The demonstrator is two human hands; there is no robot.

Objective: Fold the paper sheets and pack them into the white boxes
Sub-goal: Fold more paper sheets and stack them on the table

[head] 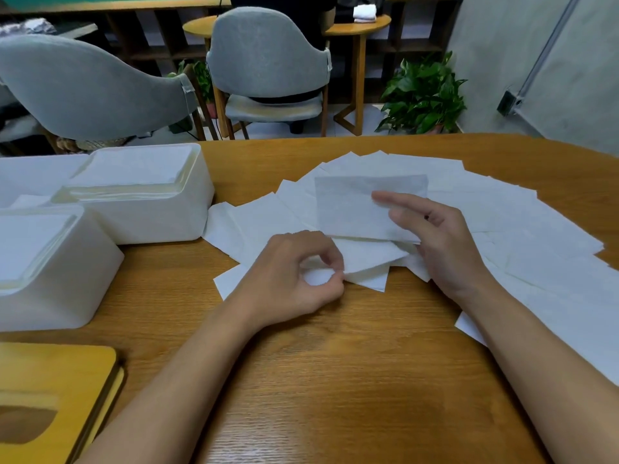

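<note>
Several white paper sheets (495, 209) lie spread over the wooden table (335, 380). My right hand (438, 242) holds one sheet (351, 205) lifted, its upper half raised over the pile, thumb under and fingers stretched across it. My left hand (294, 279) pinches the left corner of a folded sheet (365, 262) between thumb and forefinger. Two white boxes stand at the left: the far one (160, 216) and the near one (67, 289), both holding stacked folded sheets.
A wooden box lid (57, 390) with an oval slot lies at the near left corner. Grey chairs (268, 61), a round side table (358, 25) and a potted plant (422, 95) stand beyond the table's far edge.
</note>
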